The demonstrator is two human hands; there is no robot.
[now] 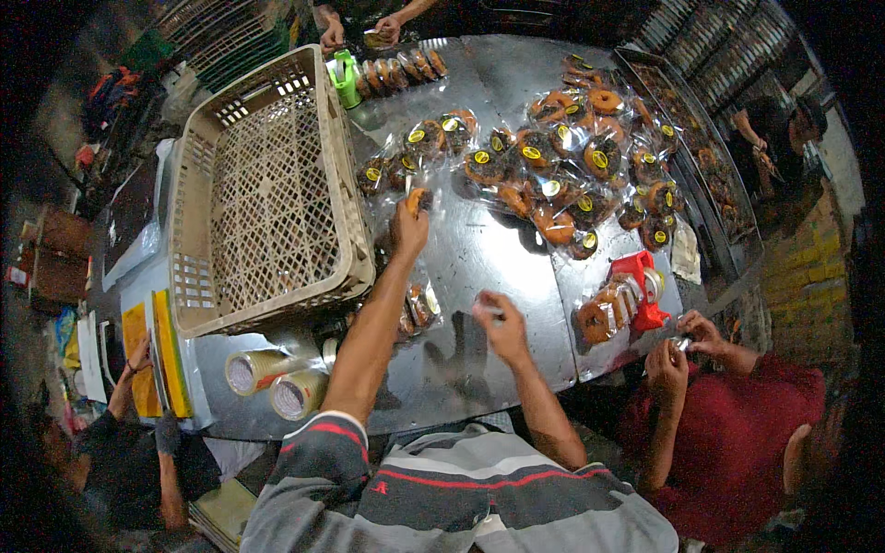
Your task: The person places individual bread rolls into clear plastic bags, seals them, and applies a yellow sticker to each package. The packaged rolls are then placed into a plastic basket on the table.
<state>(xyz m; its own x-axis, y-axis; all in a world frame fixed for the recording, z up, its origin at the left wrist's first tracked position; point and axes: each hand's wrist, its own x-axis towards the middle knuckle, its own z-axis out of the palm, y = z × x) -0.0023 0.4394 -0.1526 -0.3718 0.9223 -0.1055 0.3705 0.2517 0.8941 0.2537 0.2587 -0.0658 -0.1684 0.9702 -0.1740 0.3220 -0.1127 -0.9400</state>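
My left hand (410,229) is stretched forward over the metal table, its fingers closed round the edge of a bagged doughnut (423,198) that is mostly hidden. Just beyond it lie more clear-bagged doughnuts (426,138) with yellow stickers. Nearer to me and to the right, my right hand (503,330) is raised above the table with its fingers pinched together. A small pale bit shows at its fingertips, too blurred to name. Beneath my left forearm, a row of bagged doughnuts (421,307) is partly covered.
A large beige plastic crate (358,241) stands left of my arm. Rolls of tape (300,394) lie near the front edge. Bagged doughnuts (601,158) pile up at right. A red tape dispenser (651,293) and a green one (345,79) stand on the table (521,290). Co-workers' hands (687,355) work nearby.
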